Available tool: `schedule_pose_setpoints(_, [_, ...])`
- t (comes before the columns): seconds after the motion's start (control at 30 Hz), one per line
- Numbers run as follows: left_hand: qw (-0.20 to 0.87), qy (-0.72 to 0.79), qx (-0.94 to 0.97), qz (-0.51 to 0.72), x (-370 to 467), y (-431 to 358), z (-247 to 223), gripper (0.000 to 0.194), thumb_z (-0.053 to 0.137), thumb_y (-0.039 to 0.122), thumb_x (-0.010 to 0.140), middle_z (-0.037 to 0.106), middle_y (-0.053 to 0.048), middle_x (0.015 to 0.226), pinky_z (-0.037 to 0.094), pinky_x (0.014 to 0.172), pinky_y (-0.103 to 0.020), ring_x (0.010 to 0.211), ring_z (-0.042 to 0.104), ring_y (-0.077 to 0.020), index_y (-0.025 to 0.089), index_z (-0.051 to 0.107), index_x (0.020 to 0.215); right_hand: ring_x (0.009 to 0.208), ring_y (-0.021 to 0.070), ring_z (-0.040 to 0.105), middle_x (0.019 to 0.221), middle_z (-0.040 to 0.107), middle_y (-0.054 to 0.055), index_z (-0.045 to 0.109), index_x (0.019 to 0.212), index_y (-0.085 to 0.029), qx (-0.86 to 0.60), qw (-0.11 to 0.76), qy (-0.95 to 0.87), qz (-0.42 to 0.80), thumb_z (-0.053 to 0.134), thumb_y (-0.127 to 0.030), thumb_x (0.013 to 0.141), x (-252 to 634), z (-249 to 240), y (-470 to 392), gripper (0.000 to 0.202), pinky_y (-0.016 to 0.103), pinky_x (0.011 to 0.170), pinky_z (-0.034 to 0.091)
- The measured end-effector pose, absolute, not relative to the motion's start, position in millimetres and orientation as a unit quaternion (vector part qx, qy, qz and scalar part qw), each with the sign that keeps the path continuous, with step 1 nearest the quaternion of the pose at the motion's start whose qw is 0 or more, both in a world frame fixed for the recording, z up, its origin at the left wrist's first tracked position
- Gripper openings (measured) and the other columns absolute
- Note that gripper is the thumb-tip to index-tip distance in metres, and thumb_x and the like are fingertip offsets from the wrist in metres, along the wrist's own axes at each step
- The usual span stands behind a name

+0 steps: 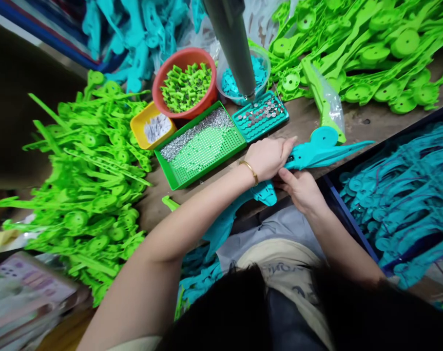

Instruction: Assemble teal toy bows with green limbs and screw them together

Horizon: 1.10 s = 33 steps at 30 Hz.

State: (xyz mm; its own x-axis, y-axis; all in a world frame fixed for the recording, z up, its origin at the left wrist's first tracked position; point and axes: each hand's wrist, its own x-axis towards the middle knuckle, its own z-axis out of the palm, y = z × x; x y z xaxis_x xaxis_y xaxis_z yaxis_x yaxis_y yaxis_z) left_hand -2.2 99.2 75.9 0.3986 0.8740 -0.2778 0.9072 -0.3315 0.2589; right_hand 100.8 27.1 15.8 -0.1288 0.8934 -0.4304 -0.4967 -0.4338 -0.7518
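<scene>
Both hands hold a long blue moulded plastic part (pixel 312 155) with a round disc on top and a pointed end reaching right. My left hand (pixel 268 157), with a thin bracelet at the wrist, is closed over its left end. From below, my right hand (pixel 302 191) pinches the same part, its thumb close to the left fingers. The grip area is partly hidden between the hands. Under my left wrist, another stretch of blue plastic (pixel 265 194) hangs past the table edge; I cannot tell whether it joins the held part.
Beyond the hands stand a green tray (pixel 202 168) of small metal pins, a teal tray (pixel 265 129) of metal discs, a yellow dish (pixel 137 127) and a red bowl (pixel 158 90). A grey post (pixel 233 44) rises there. Green parts (pixel 97 195) pile left; a blue crate (pixel 347 209) sits right.
</scene>
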Motion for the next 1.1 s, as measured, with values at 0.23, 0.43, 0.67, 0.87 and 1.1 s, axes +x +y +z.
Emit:
schedule_pose_setpoints(0.23, [0.263, 0.527, 0.808, 0.027, -2.7, 111.2, 75.9, 0.056, 0.025, 0.039, 0.106, 0.072, -0.007, 0.084, 0.041, 0.074, -0.028, 0.081, 0.066, -0.0171, 0.015, 0.072, 0.087, 0.063, 0.0124, 0.065, 0.071, 0.067, -0.002, 0.065, 0.086, -0.018, -0.48, 0.497, -0.241, 0.682, 0.084, -0.06, 0.058, 96.1, 14.3, 27.3, 0.054, 0.022, 0.05, 0.055])
schedule_pose_setpoints(0.43, [0.39, 0.502, 0.772, 0.025, -31.7, 110.4, 78.5, 0.042, 0.042, 0.044, 0.1, 0.067, -0.004, 0.084, 0.04, 0.07, -0.025, 0.077, 0.057, -0.0137, 0.013, 0.065, 0.083, 0.055, 0.0118, 0.062, 0.063, 0.065, -0.003, 0.063, 0.075, -0.017, -0.503, 0.537, -0.191, 0.65, 0.088, -0.057, 0.051, 98.7, 18.1, 27.6, 0.053, 0.023, 0.049, 0.055])
schedule_pose_setpoints(0.67, [0.35, 0.601, 0.712, -0.096, -94.9, 24.5, 84.4, 0.049, 0.039, 0.06, 0.097, 0.061, -0.004, 0.071, 0.036, 0.061, -0.029, 0.066, 0.058, -0.0183, 0.016, 0.059, 0.087, 0.058, 0.0144, 0.064, 0.065, 0.067, -0.001, 0.064, 0.072, -0.018, -0.519, 0.57, -0.178, 0.612, 0.088, -0.053, 0.052, 109.8, 19.0, 40.2, 0.047, 0.028, 0.056, 0.058])
schedule_pose_setpoints(0.87, [0.251, 0.619, 0.738, -0.093, -98.3, 10.7, 74.3, 0.059, 0.037, 0.073, 0.093, 0.052, -0.001, 0.059, 0.027, 0.055, -0.028, 0.058, 0.054, -0.018, 0.018, 0.055, 0.077, 0.061, 0.0153, 0.066, 0.065, 0.064, -0.002, 0.061, 0.079, -0.019, -0.51, 0.518, -0.216, 0.652, 0.084, -0.064, 0.053, 108.7, 22.0, 35.1, 0.056, 0.028, 0.057, 0.057])
schedule_pose_setpoints(1.1, [0.255, 0.604, 0.746, -0.121, -122.0, 10.0, 65.4, 0.056, 0.042, 0.069, 0.093, 0.054, -0.001, 0.059, 0.027, 0.056, -0.027, 0.058, 0.054, -0.0175, 0.018, 0.057, 0.079, 0.063, 0.0187, 0.066, 0.075, 0.071, 0.007, 0.067, 0.084, -0.019, -0.591, 0.245, -0.552, 0.535, 0.062, -0.068, 0.079, 151.2, 58.0, 22.3, 0.05, 0.032, 0.06, 0.053])
